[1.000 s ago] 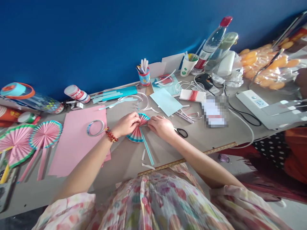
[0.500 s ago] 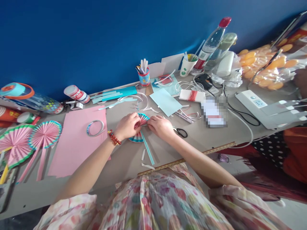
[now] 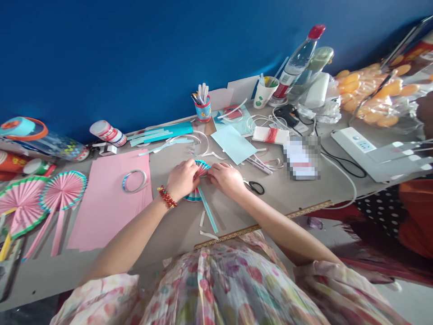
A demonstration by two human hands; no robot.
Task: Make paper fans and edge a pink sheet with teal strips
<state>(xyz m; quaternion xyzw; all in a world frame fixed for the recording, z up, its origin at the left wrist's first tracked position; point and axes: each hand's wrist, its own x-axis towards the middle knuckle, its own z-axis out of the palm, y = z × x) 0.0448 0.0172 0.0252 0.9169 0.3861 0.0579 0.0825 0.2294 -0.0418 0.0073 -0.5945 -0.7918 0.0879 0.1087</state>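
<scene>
Between my hands is a small pleated paper fan, pink with a turquoise rim, lying over the table in front of me. My left hand, a red bead bracelet at its wrist, covers the fan's left side with its fingers closed on the folds. From the right, my right hand pinches the fan near its middle. The fingertips of both hands nearly meet there, and what lies under them is hidden. A light-blue paper strip slants down from the fan toward me. White paper scraps lie near the table's front edge.
Pink paper sheets with a tape roll on top lie to the left, beside finished-looking fans. Scissors rest right of my right hand. Farther back are light-blue paper, a pen cup, a bottle and a phone.
My left hand has shifted slightly to the right and its wrist has turned, covering more of the fan's left side. My right hand has barely moved.
</scene>
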